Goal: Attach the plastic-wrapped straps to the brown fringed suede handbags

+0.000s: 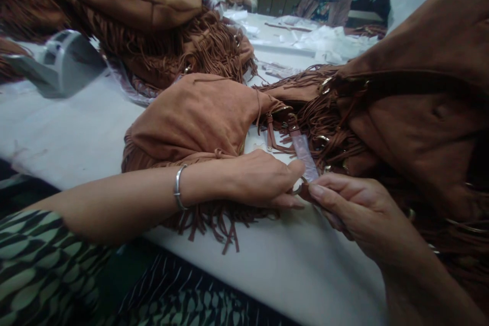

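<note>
A brown fringed bag (pixel 191 117) lies on the white table in front of me, its fringe hanging towards the near edge. My left hand (pixel 263 178) reaches across the bag's near side, its fingers closed around a metal ring (pixel 298 188). Close against it, my right hand (pixel 351 198) pinches the end of a brown strap (pixel 304 191) at that ring. Whether the strap passes through the ring is hidden by my fingers. Just beyond both hands runs a strap section in a clear plastic sleeve (pixel 304 153), beside a thin buckled strap (pixel 270 132).
More brown fringed bags are piled at the right (pixel 428 132) and the back left (pixel 153 20). A grey tape dispenser-like object (pixel 64 63) stands at left. Across the white table (pixel 305 265), two people sit behind scattered white wrapping (pixel 332 43).
</note>
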Demonstrator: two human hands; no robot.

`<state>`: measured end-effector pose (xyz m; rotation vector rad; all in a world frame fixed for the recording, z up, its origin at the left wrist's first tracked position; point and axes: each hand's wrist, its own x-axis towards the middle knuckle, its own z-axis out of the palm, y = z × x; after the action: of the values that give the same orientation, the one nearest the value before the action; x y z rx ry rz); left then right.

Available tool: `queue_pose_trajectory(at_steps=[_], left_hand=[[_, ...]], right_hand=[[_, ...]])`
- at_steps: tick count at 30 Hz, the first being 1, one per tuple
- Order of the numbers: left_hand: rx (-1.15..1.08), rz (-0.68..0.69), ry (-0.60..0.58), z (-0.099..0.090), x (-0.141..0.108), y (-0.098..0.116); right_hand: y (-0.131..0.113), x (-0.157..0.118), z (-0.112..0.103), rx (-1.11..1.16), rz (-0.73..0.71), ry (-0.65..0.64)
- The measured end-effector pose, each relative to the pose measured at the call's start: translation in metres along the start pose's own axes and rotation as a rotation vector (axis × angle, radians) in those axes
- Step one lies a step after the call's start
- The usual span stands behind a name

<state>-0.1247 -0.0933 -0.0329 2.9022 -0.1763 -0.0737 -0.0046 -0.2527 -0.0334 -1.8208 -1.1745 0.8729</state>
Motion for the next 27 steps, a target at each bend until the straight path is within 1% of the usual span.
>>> queue_pose_trajectory(at_steps=[2,4,8,11,13,14,16,20,23,25,27], left_hand=[[0.089,-0.065,0.011,0.002,0.001,0.005],[0.114,-0.089,-0.017,0.003,0.003,0.007],[0.054,-0.054,-0.077,0.004,0.006,0.005],[0.023,-0.08,-0.071,0.005,0.008,0.0],[-0.002,-0.081,-0.074,0.005,0.01,-0.002],[-0.018,-0.066,-0.085,0.005,0.01,-0.003],[-0.057,-0.016,-0.118,0.005,0.01,-0.005],[-0.172,0.085,-0.164,0.003,0.007,-0.007],[-0.245,0.119,-0.165,-0.001,0.003,-0.006],[-0.276,0.122,-0.164,-0.003,0.0,-0.004],[-0.307,0.13,-0.168,-0.006,-0.002,-0.003]], right_hand=[[0.0,0.0,0.0,-0.094,-0.007,0.04],[-0.001,-0.001,0.002,-0.183,-0.028,0.087],[0.001,-0.001,0.012,-0.325,-0.051,0.233],[0.004,0.002,0.02,-0.402,-0.105,0.368],[0.006,0.004,0.021,-0.384,-0.145,0.384],[0.007,0.004,0.021,-0.349,-0.15,0.362],[0.008,0.006,0.016,-0.225,-0.118,0.27],[0.013,0.01,0.003,0.182,0.075,0.043],[0.018,0.015,-0.002,0.425,0.199,-0.085],[0.019,0.018,-0.003,0.517,0.211,-0.17],[0.019,0.02,-0.003,0.579,0.178,-0.23]])
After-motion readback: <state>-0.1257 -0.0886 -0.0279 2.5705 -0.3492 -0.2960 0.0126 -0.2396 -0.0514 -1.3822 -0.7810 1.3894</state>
